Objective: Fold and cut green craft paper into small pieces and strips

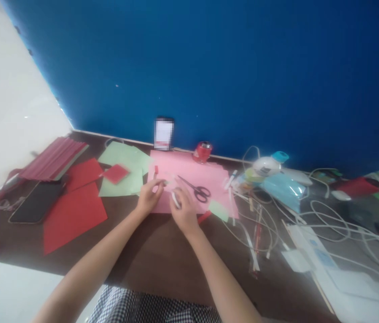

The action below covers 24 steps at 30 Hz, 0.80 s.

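Over the pink paper (189, 160), my left hand (149, 196) pinches something small and pale at its fingertips, too blurred to name. My right hand (185, 211) is closed around a short white tube (176, 199), which looks like a glue stick or a marker. Just right of the hands lie scissors (199, 192) with dark handles, blades towards the upper left. A small red scrap (156, 169) rests on the pink paper beyond my left hand. Under the right wrist, a red strip (204, 217) shows beside a pale green piece (219, 210).
A phone (164, 133) leans on the blue wall, near a red round container (203, 152). Green sheets (125, 157), red sheets (76, 217), a dark phone (36, 202) and a red stack (54, 158) lie left. White cables (330, 224) and a power strip (313, 251) crowd the right.
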Tool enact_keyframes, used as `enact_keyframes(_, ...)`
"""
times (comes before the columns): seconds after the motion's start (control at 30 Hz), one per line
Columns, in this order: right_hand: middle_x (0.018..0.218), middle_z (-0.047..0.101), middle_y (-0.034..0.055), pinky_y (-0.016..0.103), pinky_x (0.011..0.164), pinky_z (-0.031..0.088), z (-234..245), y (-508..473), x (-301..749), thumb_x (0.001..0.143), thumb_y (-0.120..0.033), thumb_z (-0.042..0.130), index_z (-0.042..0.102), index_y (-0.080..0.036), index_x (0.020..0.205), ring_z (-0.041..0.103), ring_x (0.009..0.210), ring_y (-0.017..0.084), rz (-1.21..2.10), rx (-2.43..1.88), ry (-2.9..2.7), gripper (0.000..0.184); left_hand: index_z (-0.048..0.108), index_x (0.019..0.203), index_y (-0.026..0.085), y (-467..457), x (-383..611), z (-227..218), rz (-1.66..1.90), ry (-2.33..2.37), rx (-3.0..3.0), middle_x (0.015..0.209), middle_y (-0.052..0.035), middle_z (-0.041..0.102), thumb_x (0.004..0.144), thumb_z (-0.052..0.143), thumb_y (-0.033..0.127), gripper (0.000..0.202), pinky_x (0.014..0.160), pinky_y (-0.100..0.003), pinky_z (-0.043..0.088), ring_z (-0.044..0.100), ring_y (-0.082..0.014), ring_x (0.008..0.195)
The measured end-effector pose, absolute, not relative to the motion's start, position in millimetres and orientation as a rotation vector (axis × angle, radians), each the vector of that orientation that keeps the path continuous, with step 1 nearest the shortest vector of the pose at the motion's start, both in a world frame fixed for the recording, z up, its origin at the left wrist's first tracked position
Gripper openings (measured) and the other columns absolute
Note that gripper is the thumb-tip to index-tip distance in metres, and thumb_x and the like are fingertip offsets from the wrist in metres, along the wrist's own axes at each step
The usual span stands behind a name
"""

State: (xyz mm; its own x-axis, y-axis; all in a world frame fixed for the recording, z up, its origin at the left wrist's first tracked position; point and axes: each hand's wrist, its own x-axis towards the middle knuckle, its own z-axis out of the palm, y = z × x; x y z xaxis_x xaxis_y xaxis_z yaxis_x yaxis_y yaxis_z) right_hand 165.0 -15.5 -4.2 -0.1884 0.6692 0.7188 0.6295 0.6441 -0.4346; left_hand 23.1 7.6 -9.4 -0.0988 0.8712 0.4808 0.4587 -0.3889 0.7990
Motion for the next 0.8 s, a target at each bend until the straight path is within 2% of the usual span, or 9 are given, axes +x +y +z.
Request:
enact_keyframes(0.17, 0.086, 0.064, 0.0074, 0.031, 0.076, 0.049, 0, -12, 171, 0.081, -0.020, 0.050, 0.057, -0.017, 0.097, 0.060, 0.084, 0.017, -0.041, -1.068, -1.915, 0.018, 0.065, 0.088, 0.017, 9, 18, -6, 1.456, 1.421, 1.590, 0.089, -0.0051, 0.068, 0.079, 0.048, 0.025, 0.021, 0.074, -0.026, 0.048, 0.062, -0.0167, 0.083)
enact_keyframes(0.47, 0.091, 0.065, 0.0068, 0.023, 0.074, 0.047, -3, -7, 185, 0.085, -0.022, 0.046, 0.058, -0.017, 0.106, 0.060, 0.085, 0.014, -0.068, -1.044, -2.073, 0.024, 0.066, 0.089, 0.014, 17, 13, -14, 1.494, 1.323, 1.179, 0.087, -0.0078, 0.068, 0.074, 0.056, 0.035, 0.027, 0.080, -0.034, 0.049, 0.064, -0.0203, 0.081)
enact_keyframes(0.7, 0.079, 0.066, 0.0040, 0.018, 0.062, 0.043, 5, -4, 196, 0.085, -0.017, 0.045, 0.060, -0.019, 0.106, 0.060, 0.070, 0.009, -0.188, -1.028, -2.135, 0.025, 0.066, 0.085, 0.012, 15, 12, -6, 1.456, 1.174, 1.137, 0.082, -0.0071, 0.068, 0.073, 0.058, 0.035, 0.027, 0.080, -0.034, 0.051, 0.064, -0.0190, 0.079)
enact_keyframes(0.8, 0.080, 0.067, 0.0035, 0.017, 0.063, 0.043, 8, -4, 199, 0.083, -0.013, 0.047, 0.063, -0.020, 0.102, 0.060, 0.071, 0.009, -0.280, -1.012, -2.177, 0.025, 0.067, 0.084, 0.012, 15, 12, -4, 1.453, 1.157, 1.140, 0.081, -0.0070, 0.068, 0.074, 0.058, 0.036, 0.027, 0.080, -0.034, 0.051, 0.065, -0.0189, 0.078)
